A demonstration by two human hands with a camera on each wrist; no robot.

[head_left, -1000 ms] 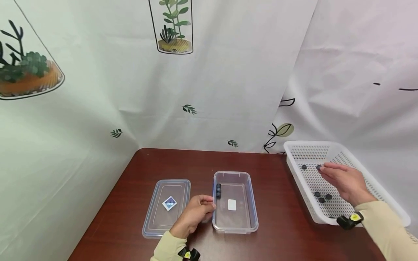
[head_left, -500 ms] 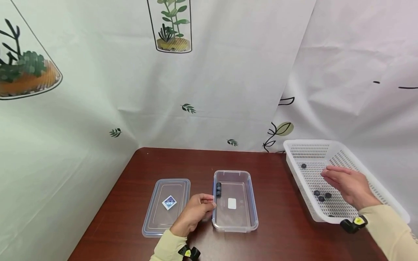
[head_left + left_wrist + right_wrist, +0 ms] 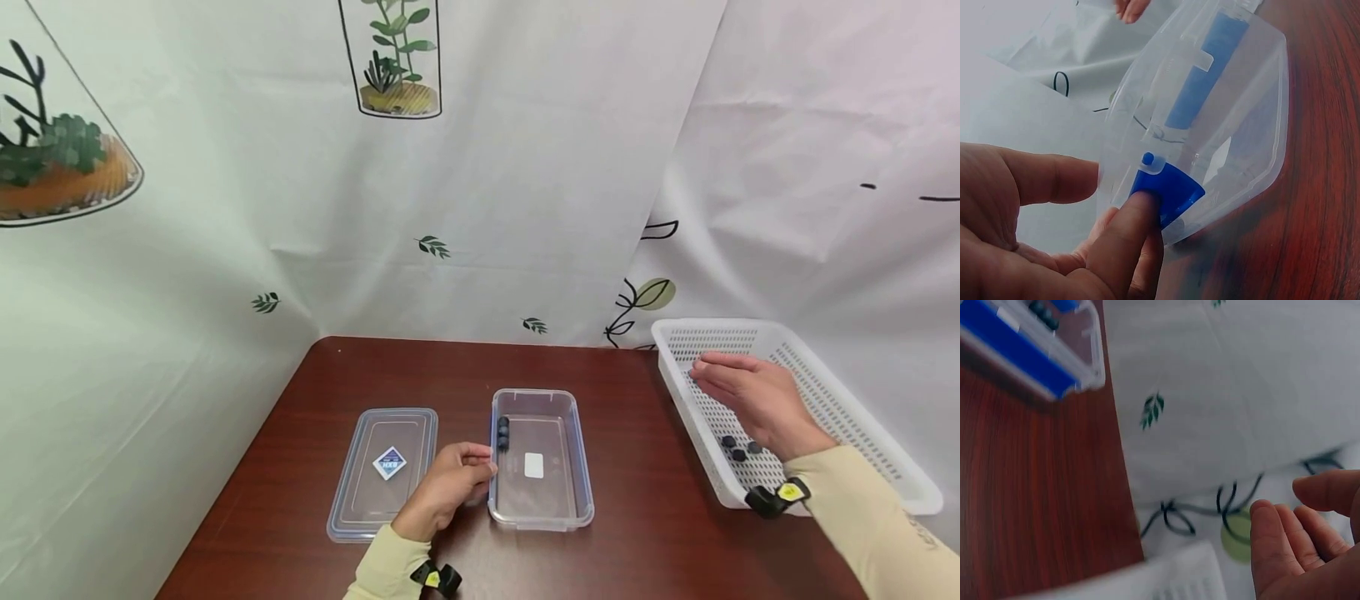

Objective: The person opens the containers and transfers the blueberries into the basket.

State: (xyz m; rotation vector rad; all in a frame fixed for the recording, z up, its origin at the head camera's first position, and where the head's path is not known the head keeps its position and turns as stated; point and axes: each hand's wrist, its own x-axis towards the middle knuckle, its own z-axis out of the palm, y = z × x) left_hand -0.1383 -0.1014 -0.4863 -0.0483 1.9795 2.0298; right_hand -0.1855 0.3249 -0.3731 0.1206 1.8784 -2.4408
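Observation:
My left hand (image 3: 446, 487) is at the left side of a clear plastic food container (image 3: 587, 475). In the left wrist view its fingers pinch the container's blue latch (image 3: 1172, 190). Several blueberries (image 3: 503, 432) lie in a row along the container's left inner wall. My right hand (image 3: 757, 404) is over a white perforated basket (image 3: 693, 442), with its fingertips right at a blueberry near the far left. In the right wrist view thumb and fingers are apart, and its palm is mostly hidden. More blueberries (image 3: 738, 455) lie in the basket below the hand.
A clear lid (image 3: 378, 504) with a blue-and-white diamond label lies on the dark red table (image 3: 630, 417), left of the container. Printed white cloth (image 3: 525, 208) hangs behind the table and along its left side.
My right hand lifted off the spot where it touched a blueberry, which is gone from there, then moved left toward another blueberry. My left hand stays at the container.

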